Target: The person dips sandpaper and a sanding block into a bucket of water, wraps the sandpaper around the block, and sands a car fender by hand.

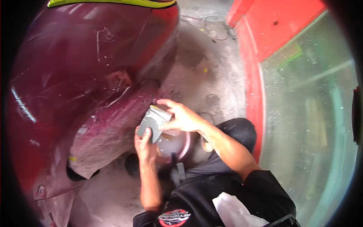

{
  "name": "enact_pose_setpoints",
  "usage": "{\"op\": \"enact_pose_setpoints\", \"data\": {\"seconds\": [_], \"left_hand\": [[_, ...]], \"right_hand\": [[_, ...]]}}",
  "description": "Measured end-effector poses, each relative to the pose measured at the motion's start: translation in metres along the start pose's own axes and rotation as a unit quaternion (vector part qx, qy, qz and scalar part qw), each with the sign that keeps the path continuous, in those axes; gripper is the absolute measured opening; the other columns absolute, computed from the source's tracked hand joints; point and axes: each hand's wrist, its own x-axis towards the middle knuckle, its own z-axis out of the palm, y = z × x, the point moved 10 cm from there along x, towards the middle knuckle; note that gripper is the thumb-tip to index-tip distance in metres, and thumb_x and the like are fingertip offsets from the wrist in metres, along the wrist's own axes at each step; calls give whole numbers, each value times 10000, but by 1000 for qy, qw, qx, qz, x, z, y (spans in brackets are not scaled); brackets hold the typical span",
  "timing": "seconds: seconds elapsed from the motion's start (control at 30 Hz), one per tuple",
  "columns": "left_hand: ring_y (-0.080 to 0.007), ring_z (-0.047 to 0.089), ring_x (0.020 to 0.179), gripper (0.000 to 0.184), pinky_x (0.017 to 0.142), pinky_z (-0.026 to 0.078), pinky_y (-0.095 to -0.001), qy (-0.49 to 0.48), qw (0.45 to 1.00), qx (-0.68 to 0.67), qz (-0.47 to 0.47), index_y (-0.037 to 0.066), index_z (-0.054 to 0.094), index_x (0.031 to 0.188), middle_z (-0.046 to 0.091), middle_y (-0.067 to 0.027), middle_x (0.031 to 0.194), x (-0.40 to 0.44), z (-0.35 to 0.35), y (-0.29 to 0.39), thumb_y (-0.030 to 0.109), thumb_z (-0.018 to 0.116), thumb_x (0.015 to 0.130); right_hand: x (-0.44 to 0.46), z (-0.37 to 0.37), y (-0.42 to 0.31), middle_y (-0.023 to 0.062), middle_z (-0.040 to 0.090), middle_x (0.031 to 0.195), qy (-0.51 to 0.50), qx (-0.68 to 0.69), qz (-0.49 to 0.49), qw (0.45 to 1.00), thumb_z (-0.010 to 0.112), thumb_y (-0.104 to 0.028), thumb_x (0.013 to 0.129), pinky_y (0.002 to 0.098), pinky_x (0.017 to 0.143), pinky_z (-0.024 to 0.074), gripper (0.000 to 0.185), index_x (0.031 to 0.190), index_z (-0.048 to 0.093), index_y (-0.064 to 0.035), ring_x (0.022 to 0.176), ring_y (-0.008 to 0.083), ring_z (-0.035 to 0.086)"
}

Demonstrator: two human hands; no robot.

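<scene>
Between my two hands is a wet, shiny piece of grey sandpaper (154, 124), with a bit of yellow at its upper edge; whether a block lies under it I cannot tell. My left hand (144, 145) grips its lower left end, thumb flat on the grey face. At the upper right, my right hand (182, 117) pinches it between thumb and fingers. Just below the hands stands a round bucket (187, 145) with a pinkish rim and cloudy water in it. The maroon car body panel (75, 49) is close on the left, scuffed and partly sanded.
A red frame (253, 94) with a large dusty glass pane (306, 125) rises at the right. Thin cables or hoses (215, 28) lie on the stained concrete floor (211, 75). My bent knee (240, 132) is beside the bucket. A yellow-green edge (113, 3) runs along the top.
</scene>
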Motion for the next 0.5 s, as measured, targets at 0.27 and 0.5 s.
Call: {"op": "enact_pose_setpoints", "data": {"seconds": [0.27,0.5], "left_hand": [[-207,623,1143,423,998,504,-372,-88,994,-6,64,51,511,1370,627,-113,1281,2,30,3,335,549,1058],[-155,637,1115,310,992,498,-307,-121,959,255,-8,3,650,1287,697,-94,1200,-3,59,-51,168,630,1025]], "right_hand": [[8,-18,-77,136,722,1104,-29,-254,-98,962,804,-182,822,373,922,522,528,1273,603,6,1045,220,677],[2,-67,-97,78,677,1186,55,216,-143,964,755,-75,876,324,974,500,443,1276,582,4,1069,148,644]]}}
